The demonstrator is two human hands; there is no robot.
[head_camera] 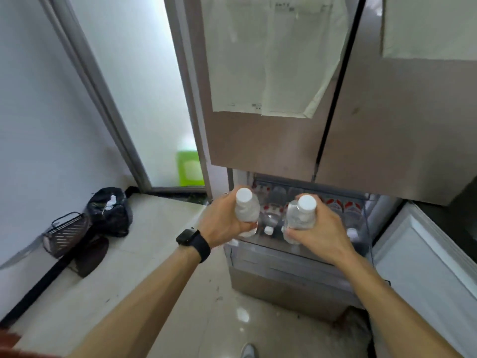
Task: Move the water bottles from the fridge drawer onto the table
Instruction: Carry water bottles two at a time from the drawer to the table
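Observation:
The fridge drawer (291,257) stands pulled open below the closed upper doors. Several clear water bottles with red labels and white caps (335,206) lie inside it. My left hand (222,223) grips one upright bottle (246,208) by its body, above the drawer's left part. My right hand (320,228) grips a second upright bottle (302,213) above the drawer's middle. Both bottles have white caps pointing up toward the camera. The table is not in view.
Papers (268,60) hang on the fridge door. A black bag (111,210) and a dark wire basket (65,232) sit on the tiled floor at left. A white open door panel (423,267) stands at right. A green container (188,167) shows behind frosted glass.

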